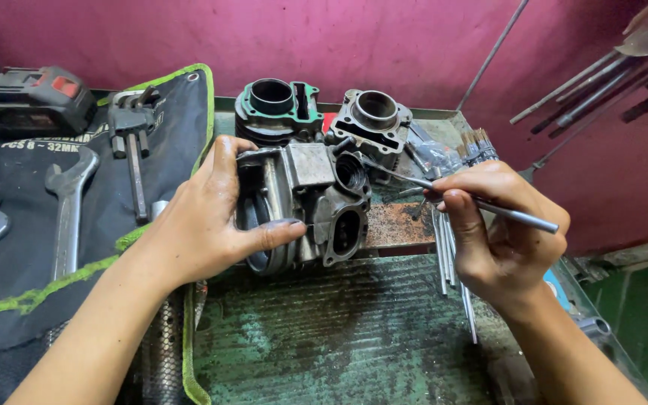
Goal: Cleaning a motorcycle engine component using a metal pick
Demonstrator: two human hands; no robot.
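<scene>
While left hand (215,217) steadies cylinder head (305,206) — right hand (493,225) pokes rod (459,196).

Bare green bench (354,337) near edge passable; two cylinder blocks (324,112) crowd behind, loose rods (444,255) right.

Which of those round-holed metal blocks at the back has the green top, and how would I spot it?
Start at the pink wall. Two metal blocks sit below it; take the left block, behind the left hand. Only it has a green layer; the right block is bare grey.

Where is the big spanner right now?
The spanner lies on the black tool roll at the left of the head view, beside the left hand.
</scene>
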